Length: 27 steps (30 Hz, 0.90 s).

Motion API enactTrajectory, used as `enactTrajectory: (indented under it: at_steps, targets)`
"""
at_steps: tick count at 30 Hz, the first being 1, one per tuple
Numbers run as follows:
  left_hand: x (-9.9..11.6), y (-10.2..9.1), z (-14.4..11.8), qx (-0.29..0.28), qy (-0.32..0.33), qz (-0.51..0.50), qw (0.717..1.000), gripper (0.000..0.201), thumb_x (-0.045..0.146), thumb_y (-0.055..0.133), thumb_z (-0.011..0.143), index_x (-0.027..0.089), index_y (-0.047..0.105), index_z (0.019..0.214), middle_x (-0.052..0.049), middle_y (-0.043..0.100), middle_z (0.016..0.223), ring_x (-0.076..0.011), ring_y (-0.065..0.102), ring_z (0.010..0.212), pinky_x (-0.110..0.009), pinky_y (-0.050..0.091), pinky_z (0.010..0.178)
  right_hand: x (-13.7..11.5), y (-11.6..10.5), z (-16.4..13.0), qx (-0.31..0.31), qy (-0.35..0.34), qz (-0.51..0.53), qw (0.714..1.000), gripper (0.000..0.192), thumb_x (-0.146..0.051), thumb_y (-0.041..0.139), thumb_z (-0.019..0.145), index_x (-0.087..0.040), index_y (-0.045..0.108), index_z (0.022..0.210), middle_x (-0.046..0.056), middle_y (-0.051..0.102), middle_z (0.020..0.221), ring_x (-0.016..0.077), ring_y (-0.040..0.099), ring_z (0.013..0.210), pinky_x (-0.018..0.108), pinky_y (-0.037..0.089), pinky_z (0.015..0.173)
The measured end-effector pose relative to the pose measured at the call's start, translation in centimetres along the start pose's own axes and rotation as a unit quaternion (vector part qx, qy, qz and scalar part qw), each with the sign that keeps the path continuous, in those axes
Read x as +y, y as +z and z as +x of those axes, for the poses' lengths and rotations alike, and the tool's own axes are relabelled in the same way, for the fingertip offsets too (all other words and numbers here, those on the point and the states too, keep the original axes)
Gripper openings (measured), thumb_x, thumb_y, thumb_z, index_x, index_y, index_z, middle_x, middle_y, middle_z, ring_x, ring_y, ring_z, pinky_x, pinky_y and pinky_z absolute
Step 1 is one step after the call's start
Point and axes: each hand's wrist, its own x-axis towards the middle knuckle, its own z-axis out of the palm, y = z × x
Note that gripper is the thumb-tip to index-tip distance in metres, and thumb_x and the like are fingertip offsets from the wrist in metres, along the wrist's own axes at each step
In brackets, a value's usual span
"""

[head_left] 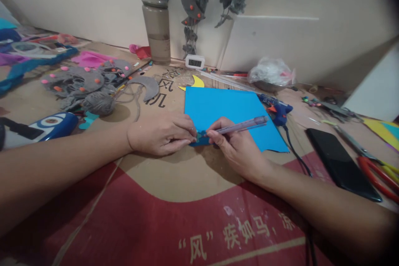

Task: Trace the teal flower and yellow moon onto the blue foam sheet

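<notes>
A bright blue craft sheet point(224, 106) lies flat on printed cardboard. My right hand point(238, 145) is closed round a pen point(245, 125) with a clear, purplish barrel, its tip down at the sheet's near left part. Under that tip sits a small teal cutout point(201, 135), partly covered by fingers. My left hand point(168, 135) pinches or presses the cutout against the sheet with its fingertips together. The cutout's full outline is hidden.
Behind stand a water bottle point(157, 29) and a small digital clock point(195, 62). A glue gun point(280, 112), black phone point(341, 164) and red-handled scissors point(374, 174) lie right. Grey yarn point(99, 103), a grey crescent point(146, 86) and a blue-white device point(51, 126) are left.
</notes>
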Motion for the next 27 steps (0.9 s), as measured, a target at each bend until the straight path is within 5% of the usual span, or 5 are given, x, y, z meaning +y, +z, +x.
enactTrajectory:
  at_steps: [27]
  targets:
    - [-0.05, 0.07, 0.09, 0.002, -0.009, 0.000, 1.000, 0.022, 0.017, 0.049, 0.093, 0.015, 0.069, 0.102, -0.011, 0.072, 0.097, -0.0207, 0.063, 0.092, -0.032, 0.048, 0.083, -0.05, 0.32, 0.06, -0.009, -0.004, -0.049, 0.999, 0.028, -0.040, 0.050, 0.098, -0.020, 0.057, 0.081, 0.000, 0.062, 0.074, 0.0150, 0.057, 0.070, 0.030, 0.040, 0.066]
